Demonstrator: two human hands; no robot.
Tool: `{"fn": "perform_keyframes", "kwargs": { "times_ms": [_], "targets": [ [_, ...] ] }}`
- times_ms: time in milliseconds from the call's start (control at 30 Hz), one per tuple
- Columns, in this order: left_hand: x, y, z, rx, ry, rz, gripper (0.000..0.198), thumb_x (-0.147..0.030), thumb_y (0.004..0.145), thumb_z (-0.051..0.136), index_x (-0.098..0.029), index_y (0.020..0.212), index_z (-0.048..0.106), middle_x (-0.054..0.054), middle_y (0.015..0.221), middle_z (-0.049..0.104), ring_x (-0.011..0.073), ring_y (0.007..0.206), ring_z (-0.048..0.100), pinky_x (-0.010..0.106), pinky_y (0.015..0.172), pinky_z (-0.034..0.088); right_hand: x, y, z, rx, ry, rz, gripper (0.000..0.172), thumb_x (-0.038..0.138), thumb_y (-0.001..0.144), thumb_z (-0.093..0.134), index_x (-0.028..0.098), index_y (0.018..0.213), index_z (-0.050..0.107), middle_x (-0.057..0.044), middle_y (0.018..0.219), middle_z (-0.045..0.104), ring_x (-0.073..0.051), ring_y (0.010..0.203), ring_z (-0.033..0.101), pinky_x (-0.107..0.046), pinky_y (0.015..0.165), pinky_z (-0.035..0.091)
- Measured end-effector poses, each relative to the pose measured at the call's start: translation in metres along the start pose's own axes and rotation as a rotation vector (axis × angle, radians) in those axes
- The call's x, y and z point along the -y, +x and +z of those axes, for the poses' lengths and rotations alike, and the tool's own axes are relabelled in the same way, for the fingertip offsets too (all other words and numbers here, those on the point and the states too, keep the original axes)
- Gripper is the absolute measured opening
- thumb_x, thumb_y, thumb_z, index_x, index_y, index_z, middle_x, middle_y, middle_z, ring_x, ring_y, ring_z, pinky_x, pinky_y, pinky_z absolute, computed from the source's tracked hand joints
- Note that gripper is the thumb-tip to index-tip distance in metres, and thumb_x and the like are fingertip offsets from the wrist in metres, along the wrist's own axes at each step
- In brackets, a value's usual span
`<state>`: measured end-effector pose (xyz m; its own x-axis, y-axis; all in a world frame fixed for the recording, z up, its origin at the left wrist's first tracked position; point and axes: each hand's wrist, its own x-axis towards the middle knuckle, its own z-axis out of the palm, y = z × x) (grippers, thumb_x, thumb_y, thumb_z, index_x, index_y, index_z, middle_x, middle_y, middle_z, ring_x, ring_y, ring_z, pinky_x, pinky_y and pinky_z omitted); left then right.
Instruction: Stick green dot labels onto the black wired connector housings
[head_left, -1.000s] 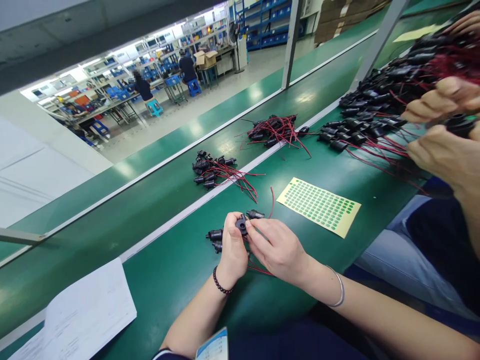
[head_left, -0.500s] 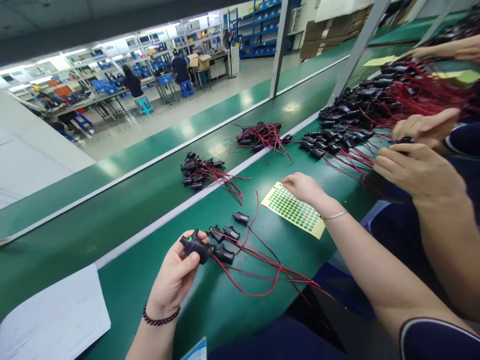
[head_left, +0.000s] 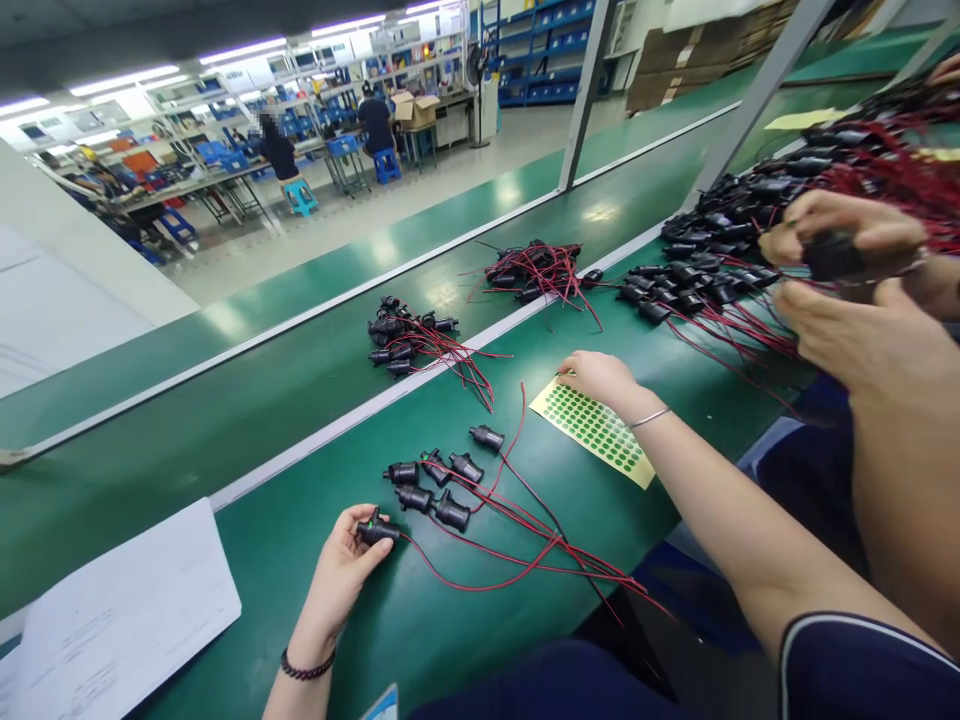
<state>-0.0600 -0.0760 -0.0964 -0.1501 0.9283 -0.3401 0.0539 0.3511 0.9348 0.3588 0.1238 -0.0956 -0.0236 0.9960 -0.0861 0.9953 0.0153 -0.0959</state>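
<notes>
My left hand [head_left: 347, 555] has its thumb and fingers closed round a small black pump [head_left: 377, 532] with a green dot on it and a red wire trailing right. This pump is low at the table surface, in front of several similar black pumps [head_left: 452, 512] whose red and black wires cross the table. My right hand [head_left: 600, 382] is over the far left corner of a pale yellow sheet of green round stickers [head_left: 598, 425]. Its fingertips are pinched together there; whatever lies between them is too small to make out.
On the green table are more pump piles: one at centre [head_left: 401, 340], one behind [head_left: 532, 270], and a large heap at right [head_left: 720, 215]. A co-worker's hands [head_left: 855, 290] handle a dark part at right. White papers [head_left: 135, 610] lie at left; a metal post [head_left: 589, 95] stands behind.
My left hand has lowered the pump toward the table, uncovering other pumps behind it. My right hand stays at the sheet's corner. The co-worker's hands have moved and the view has shifted slightly.
</notes>
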Motion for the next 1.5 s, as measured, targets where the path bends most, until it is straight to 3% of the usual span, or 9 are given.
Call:
{"fn": "perform_keyframes", "kwargs": {
  "times_ms": [133,267,400,467,567,667,867,1167,1500],
  "targets": [
    [0.002,0.010,0.001,-0.011,0.233,0.075,0.039,-0.038,0.063,0.081,-0.020,0.094,0.066,0.007,0.098,0.070,0.0232,0.089,0.065,0.037,0.087,0.048,0.002,-0.004,0.002,-0.053,-0.007,-0.025,0.028,0.027,0.087,0.051,0.019,0.090,0.078,-0.011,0.105,0.073,-0.023,0.089,0.067,-0.031,0.071,0.045],
    [-0.006,0.022,-0.007,-0.100,0.399,0.192,0.044,-0.040,0.061,0.080,-0.021,0.099,0.069,0.009,0.107,0.068,0.0299,0.108,0.061,0.044,0.098,0.044,0.002,-0.007,0.000,-0.170,0.030,-0.031,0.027,0.022,0.087,0.050,0.016,0.084,0.076,-0.013,0.094,0.074,-0.023,0.079,0.069,-0.032,0.068,0.046],
    [-0.029,0.029,0.005,-0.219,0.439,0.355,0.041,-0.047,0.076,0.068,-0.023,0.109,0.066,0.010,0.117,0.063,0.0291,0.114,0.057,0.043,0.095,0.046,0.032,-0.029,-0.009,-0.358,0.123,-0.108,0.027,0.023,0.091,0.048,0.016,0.089,0.073,-0.012,0.095,0.075,-0.023,0.087,0.070,-0.033,0.073,0.050],
    [-0.041,0.027,0.030,-0.074,0.377,0.412,0.037,-0.050,0.082,0.061,-0.023,0.106,0.068,0.010,0.113,0.066,0.0258,0.108,0.060,0.040,0.093,0.047,0.063,-0.054,-0.014,-0.467,0.192,-0.247,0.022,0.025,0.093,0.049,0.020,0.092,0.071,-0.007,0.096,0.075,-0.020,0.093,0.069,-0.032,0.083,0.051],
    [-0.055,0.019,0.075,0.300,0.171,0.411,0.042,-0.053,0.087,0.056,-0.022,0.112,0.067,0.010,0.111,0.067,0.0234,0.104,0.063,0.037,0.093,0.049,0.114,-0.097,-0.023,-0.792,0.356,-0.760,0.008,0.020,0.089,0.060,0.021,0.089,0.067,-0.004,0.089,0.076,-0.017,0.085,0.070,-0.034,0.084,0.050],
    [-0.059,0.008,0.103,0.386,0.055,0.457,0.045,-0.056,0.090,0.050,-0.021,0.112,0.068,0.010,0.114,0.066,0.0231,0.104,0.061,0.037,0.094,0.048,0.146,-0.125,-0.029,-0.916,0.364,-0.911,0.010,0.015,0.088,0.060,0.022,0.094,0.066,-0.003,0.091,0.077,-0.016,0.081,0.071,-0.034,0.081,0.050],
    [-0.054,-0.002,0.098,0.368,-0.156,0.352,0.046,-0.058,0.089,0.051,-0.021,0.106,0.072,0.008,0.114,0.067,0.0224,0.104,0.059,0.035,0.090,0.049,0.154,-0.135,-0.031,-0.924,0.370,-0.940,0.015,0.010,0.090,0.056,0.020,0.096,0.065,-0.004,0.090,0.077,-0.016,0.078,0.070,-0.034,0.079,0.049],
    [-0.060,-0.023,0.096,0.319,-0.469,0.184,0.044,-0.056,0.084,0.060,-0.019,0.100,0.076,0.009,0.112,0.071,0.0210,0.097,0.062,0.032,0.081,0.050,0.159,-0.154,-0.035,-0.885,0.481,-0.873,0.012,0.016,0.087,0.065,0.022,0.098,0.066,-0.005,0.090,0.076,-0.017,0.082,0.069,-0.035,0.076,0.050],
    [-0.050,-0.043,0.099,0.399,-0.135,0.197,0.067,-0.068,0.091,0.031,-0.019,0.108,0.073,0.009,0.114,0.071,0.0251,0.109,0.060,0.037,0.089,0.047,0.143,-0.173,-0.036,-0.856,0.371,-0.960,0.011,0.014,0.089,0.058,0.020,0.086,0.067,-0.005,0.095,0.074,-0.019,0.086,0.064,-0.036,0.078,0.049]
  ]
}}
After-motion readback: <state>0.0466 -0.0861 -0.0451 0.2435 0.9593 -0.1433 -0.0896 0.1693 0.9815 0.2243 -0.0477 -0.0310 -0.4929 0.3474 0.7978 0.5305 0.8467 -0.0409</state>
